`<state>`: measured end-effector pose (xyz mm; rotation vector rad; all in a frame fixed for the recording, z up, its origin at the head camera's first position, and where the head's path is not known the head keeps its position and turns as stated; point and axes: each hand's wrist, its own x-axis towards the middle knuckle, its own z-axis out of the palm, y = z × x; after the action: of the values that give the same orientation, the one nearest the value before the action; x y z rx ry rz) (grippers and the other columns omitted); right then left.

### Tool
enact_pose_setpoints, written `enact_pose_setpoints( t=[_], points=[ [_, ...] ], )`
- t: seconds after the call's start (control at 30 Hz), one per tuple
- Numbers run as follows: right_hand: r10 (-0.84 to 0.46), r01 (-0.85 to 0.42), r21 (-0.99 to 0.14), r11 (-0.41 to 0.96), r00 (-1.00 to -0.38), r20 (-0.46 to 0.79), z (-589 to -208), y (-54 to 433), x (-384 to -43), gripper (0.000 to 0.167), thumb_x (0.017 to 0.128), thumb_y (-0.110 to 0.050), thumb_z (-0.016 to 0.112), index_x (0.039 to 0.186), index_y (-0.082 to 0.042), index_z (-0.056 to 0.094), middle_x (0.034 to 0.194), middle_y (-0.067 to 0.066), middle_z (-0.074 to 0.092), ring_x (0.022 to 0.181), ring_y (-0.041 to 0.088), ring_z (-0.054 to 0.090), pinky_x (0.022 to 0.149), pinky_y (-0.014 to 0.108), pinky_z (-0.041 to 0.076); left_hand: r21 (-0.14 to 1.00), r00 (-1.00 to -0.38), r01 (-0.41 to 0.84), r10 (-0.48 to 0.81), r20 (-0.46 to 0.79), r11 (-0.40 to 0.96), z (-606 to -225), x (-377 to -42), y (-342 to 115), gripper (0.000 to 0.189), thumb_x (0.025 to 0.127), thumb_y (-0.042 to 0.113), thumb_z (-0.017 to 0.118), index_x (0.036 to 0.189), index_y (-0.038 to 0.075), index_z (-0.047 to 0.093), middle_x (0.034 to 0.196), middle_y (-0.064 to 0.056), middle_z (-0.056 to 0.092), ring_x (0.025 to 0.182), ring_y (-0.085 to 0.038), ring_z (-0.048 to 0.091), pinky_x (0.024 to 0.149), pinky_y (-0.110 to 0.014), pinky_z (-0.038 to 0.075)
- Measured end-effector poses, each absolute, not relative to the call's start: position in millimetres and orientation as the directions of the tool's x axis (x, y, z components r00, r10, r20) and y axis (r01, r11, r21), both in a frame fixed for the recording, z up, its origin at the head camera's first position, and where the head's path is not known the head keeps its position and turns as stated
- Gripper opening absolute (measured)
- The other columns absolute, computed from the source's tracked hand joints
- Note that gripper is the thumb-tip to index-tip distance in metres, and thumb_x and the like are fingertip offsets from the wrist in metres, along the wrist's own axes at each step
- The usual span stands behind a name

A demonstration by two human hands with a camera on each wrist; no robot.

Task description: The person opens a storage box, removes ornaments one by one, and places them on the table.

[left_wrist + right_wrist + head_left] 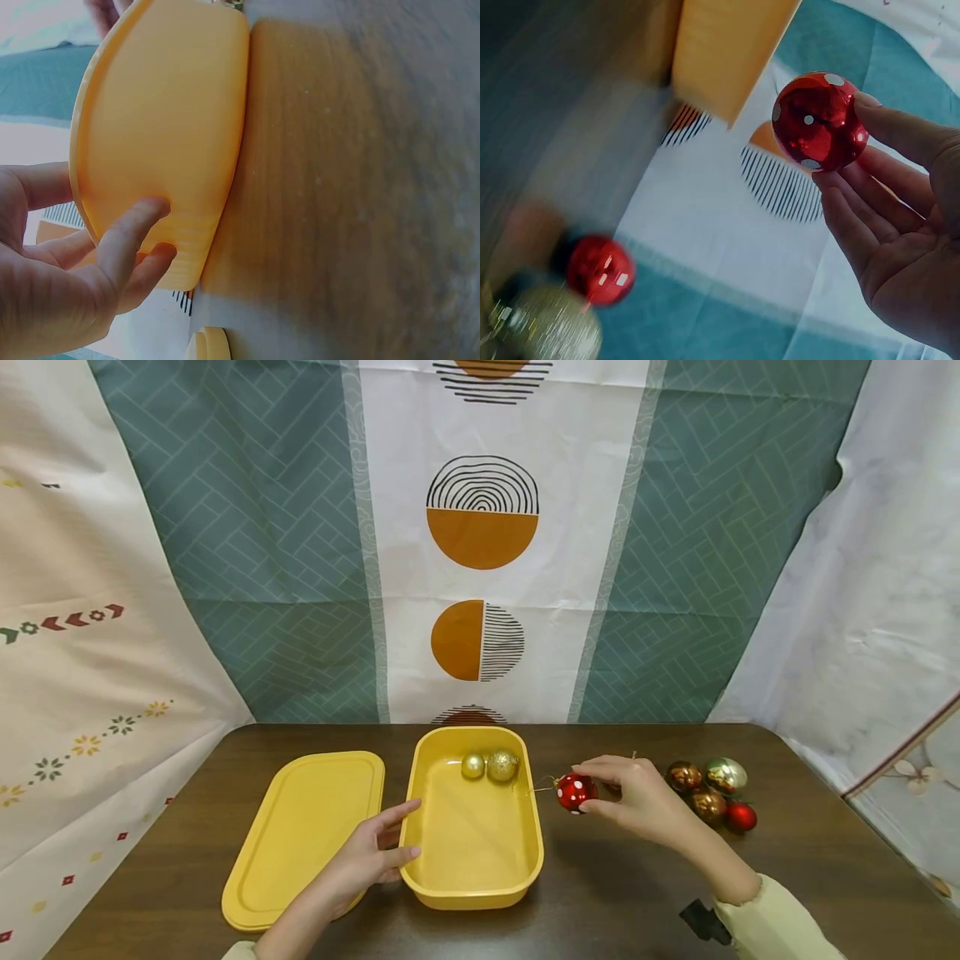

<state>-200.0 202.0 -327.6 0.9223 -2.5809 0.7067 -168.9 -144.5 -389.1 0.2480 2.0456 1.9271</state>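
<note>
My right hand [633, 793] pinches a red Christmas ball with white dots [576, 792] between thumb and fingertips, just right of the yellow box. In the right wrist view the same ball [817, 122] shines between the fingertips, held off the table. A thin gold hanging string trails from it toward the box rim. My left hand [375, 852] holds the near left side of the yellow plastic box [472, 893], its thumb at the rim and fingers against the outer wall [161, 112]. Inside the box, at its far end, lie a small smooth gold ball [472, 766] and a larger glittery gold ball [502, 766].
A flat yellow lid [307, 835] lies left of the box. Farther right, several balls are clustered, among them a pale gold one [725, 775] and a red one [741, 817]. A black object [705, 922] shows by the right sleeve. Patterned cloth [480, 652] hangs behind the table.
</note>
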Motion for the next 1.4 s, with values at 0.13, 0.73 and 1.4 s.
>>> enact_pose_setpoints(
  t=[0.13,0.73,1.4],
  points=[
    [-0.468,-0.633,-0.324,0.703,-0.755,0.459,-330.2,224.7,-195.0,0.040,0.065,-0.007,0.080,0.104,-0.002,0.068,0.100,0.009,0.067,0.090,0.024,0.063,0.071,0.035,0.053,0.992,-0.937,-0.092,0.329,-0.116,0.085,-388.3,-168.8,-144.7,0.064,0.087,0.001,0.058,0.141,-0.002,0.025,0.131,-0.034,0.037,0.103,-0.031,0.056,0.074,-0.043,0.053],
    [-0.342,-0.512,-0.180,0.840,-0.757,0.557,-352.2,320.9,-180.7,0.041,0.054,-0.013,0.085,0.091,-0.005,0.071,0.085,0.005,0.070,0.075,0.008,0.061,0.064,0.006,0.039,0.990,-0.936,-0.102,0.327,-0.130,0.101,-388.1,-168.7,-143.6,0.063,0.086,0.004,0.060,0.141,0.000,0.028,0.131,-0.033,0.038,0.105,-0.031,0.055,0.074,-0.042,0.053],
    [-0.253,-0.382,-0.279,0.881,-0.879,0.405,-379.5,378.1,-174.3,0.035,0.058,-0.012,0.083,0.088,0.001,0.070,0.082,0.016,0.068,0.071,-0.007,0.056,0.057,0.014,0.048,0.990,-0.937,-0.093,0.327,-0.122,0.102,-389.6,-169.6,-144.6,0.064,0.086,0.002,0.059,0.141,-0.001,0.026,0.130,-0.033,0.039,0.102,-0.031,0.057,0.072,-0.043,0.053]
  ],
)
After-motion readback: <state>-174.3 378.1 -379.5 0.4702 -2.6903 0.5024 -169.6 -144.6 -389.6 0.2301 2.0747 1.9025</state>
